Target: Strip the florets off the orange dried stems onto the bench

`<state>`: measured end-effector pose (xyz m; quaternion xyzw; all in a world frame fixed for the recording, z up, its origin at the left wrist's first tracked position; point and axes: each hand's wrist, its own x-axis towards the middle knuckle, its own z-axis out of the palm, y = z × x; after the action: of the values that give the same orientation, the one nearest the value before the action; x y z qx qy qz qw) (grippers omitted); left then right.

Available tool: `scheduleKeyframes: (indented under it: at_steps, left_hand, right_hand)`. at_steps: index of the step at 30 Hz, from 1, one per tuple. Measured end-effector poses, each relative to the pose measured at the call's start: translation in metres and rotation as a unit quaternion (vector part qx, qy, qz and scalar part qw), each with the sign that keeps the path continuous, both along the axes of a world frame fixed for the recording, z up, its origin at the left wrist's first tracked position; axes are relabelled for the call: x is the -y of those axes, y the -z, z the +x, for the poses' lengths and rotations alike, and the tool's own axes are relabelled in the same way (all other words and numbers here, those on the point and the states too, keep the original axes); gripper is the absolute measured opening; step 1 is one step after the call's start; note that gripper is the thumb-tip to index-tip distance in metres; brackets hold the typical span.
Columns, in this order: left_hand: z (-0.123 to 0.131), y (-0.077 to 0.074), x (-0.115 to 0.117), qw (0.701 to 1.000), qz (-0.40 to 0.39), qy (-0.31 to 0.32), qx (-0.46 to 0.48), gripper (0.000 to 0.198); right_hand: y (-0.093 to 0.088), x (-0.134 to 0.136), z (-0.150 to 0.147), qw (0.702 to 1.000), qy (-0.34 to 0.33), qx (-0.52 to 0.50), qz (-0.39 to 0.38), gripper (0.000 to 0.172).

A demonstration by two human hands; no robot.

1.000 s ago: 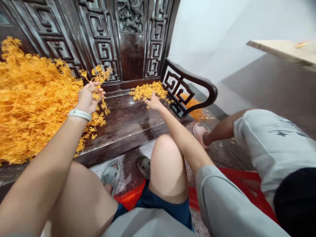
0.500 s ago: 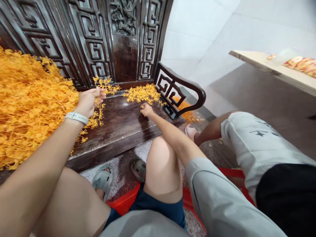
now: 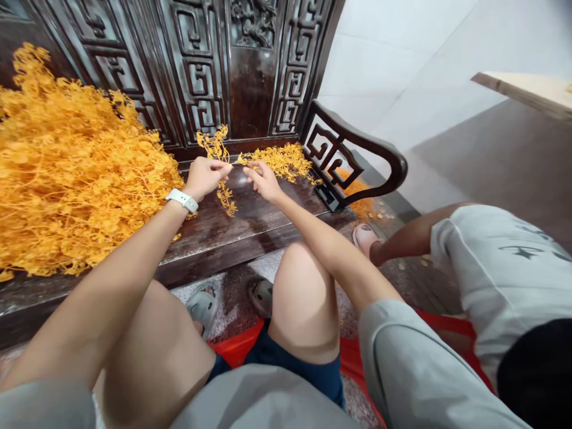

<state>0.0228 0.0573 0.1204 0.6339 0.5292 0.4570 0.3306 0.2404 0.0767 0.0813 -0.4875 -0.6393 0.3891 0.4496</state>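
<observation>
Thin orange dried-flower sprig (image 3: pixel 215 143) runs near-vertical through closed left hand (image 3: pixel 205 177); half-curled right hand (image 3: pixel 263 182) just right of it, grip unclear.

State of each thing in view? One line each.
left hand: pinching orange sprig
right hand: fingertips closed on the same sprig's stem
large orange heap: loose, piled on the seat
small orange pile: spread along the backrest
dark wooden bench: carved, holding both piles
pink slipper: worn by a co-worker, on the floor
</observation>
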Motion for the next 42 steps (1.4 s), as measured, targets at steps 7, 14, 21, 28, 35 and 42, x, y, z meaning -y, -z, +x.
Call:
scheduleKeyframes:
  at_steps: [7, 14, 21, 28, 35, 42]
  left_hand:
    - [-0.003, -0.001, 0.002, 0.993, 0.030, -0.003, -0.117, 0.026]
    - [-0.001, -0.003, 0.009, 0.987, 0.037, 0.020, -0.153, 0.015]
    - [-0.006, -0.005, -0.003, 0.992, 0.004, 0.012, -0.126, 0.019]
    - [0.002, -0.009, -0.005, 0.993, -0.049, -0.033, -0.106, 0.016]
    - [-0.035, 0.005, -0.025, 0.979, -0.020, -0.181, -0.089, 0.019]
    - [-0.071, 0.010, -0.032, 0.981, -0.123, -0.119, 0.095, 0.022]
  right_hand:
    - [-0.020, 0.011, -0.014, 0.982, -0.048, -0.125, -0.134, 0.053]
    - [-0.018, 0.016, -0.001, 0.970, -0.074, -0.166, -0.165, 0.049]
    - [-0.019, 0.013, -0.005, 0.961, -0.101, -0.213, -0.147, 0.035]
    - [-0.028, 0.012, -0.019, 0.961, -0.145, -0.201, -0.124, 0.023]
    - [-0.039, 0.044, -0.033, 0.922, -0.349, -0.078, -0.147, 0.037]
    - [-0.046, 0.043, -0.006, 0.845, -0.462, 0.065, -0.260, 0.042]
